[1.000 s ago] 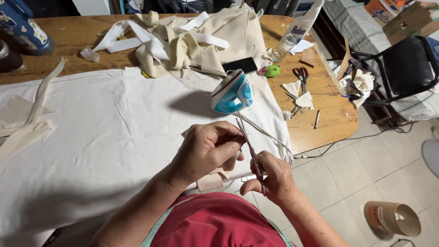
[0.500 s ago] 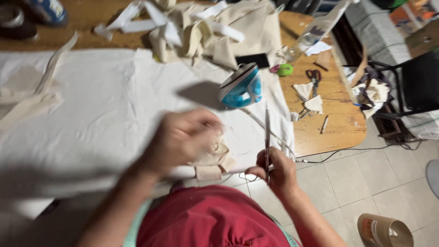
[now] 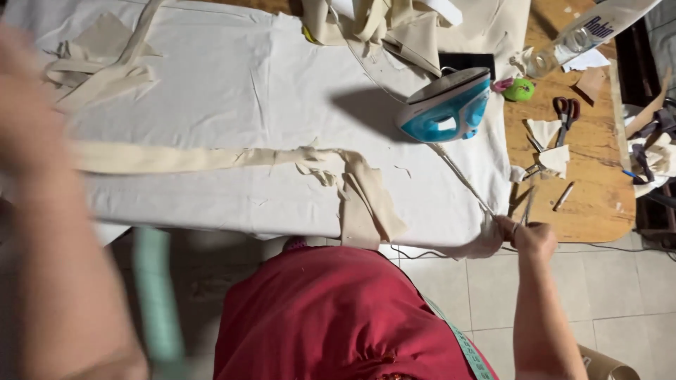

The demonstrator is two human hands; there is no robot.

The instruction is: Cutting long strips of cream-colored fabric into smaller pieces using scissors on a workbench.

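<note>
My right hand [image 3: 533,238] is closed at the table's near right corner, gripping a thin metal rod [image 3: 527,205] that points up and the twisted end of a beige fabric strip [image 3: 211,159]. The strip lies stretched leftward across the white cloth [image 3: 211,84], bunched and folded over the front edge near the middle. My left hand [image 3: 24,98] is a blur at the far left, with its forearm covering the strip's left end, so I cannot make out its grip. A red shirt fills the bottom centre.
A blue-and-white iron [image 3: 447,105] stands on the cloth's right side, its cord running to my right hand. On the bare wooden table [image 3: 598,197] lie scissors [image 3: 565,111], a green round object [image 3: 521,89], fabric scraps and a plastic bottle [image 3: 574,41]. Beige fabric is heaped [image 3: 394,24] at the back.
My left hand has swung far out to the left, and the beige strip now lies drawn out long across the cloth. My right hand stays at the corner with the rod.
</note>
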